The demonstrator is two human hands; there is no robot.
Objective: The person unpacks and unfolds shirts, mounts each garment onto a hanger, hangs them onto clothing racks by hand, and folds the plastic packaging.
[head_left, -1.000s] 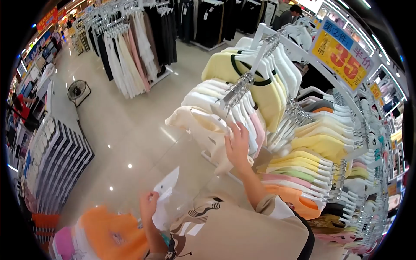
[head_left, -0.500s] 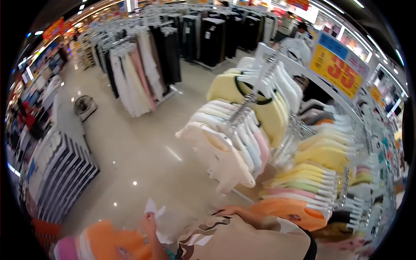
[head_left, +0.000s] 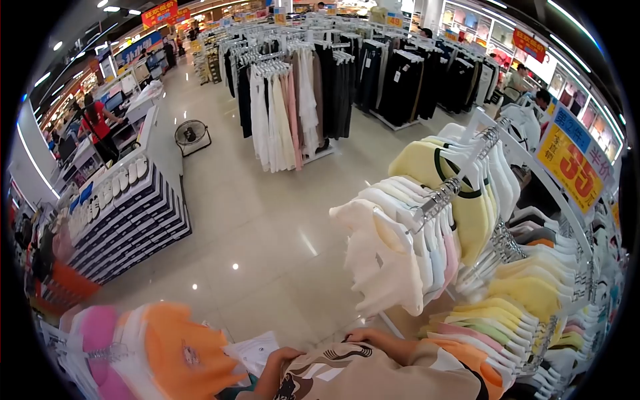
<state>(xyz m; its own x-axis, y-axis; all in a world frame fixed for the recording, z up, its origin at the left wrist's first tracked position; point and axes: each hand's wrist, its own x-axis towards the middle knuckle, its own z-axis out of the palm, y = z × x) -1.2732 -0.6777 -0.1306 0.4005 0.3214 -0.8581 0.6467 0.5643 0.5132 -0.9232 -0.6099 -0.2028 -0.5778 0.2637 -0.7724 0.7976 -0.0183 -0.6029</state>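
Note:
At the bottom centre, my left hand point(head_left: 284, 358) has its fingers curled in against the front of a tan printed shirt point(head_left: 373, 370). A white, thin item point(head_left: 253, 351) with a small round mark lies right beside that hand; whether the fingers grip it is unclear. My right hand point(head_left: 363, 335) rests at the shirt's far edge with bent fingers, and a small dark bit shows by the fingertips. What it holds, if anything, is hidden. Orange shirts point(head_left: 190, 347) on hangers are left of my left hand. Another orange shirt point(head_left: 467, 360) hangs beyond my right forearm.
A rack of pale and yellow tops point(head_left: 380, 247) stands ahead on the right, under a price sign point(head_left: 573, 160). Trousers point(head_left: 287, 120) hang farther off. A floor fan point(head_left: 192, 137) and a striped stack of boxes point(head_left: 137, 220) are left. A person in red point(head_left: 100, 127) is at a counter.
The view has turned left and up. My left hand has come right, in towards the shirt, from where it pinched the white item. My right hand stays by the shirt's edge.

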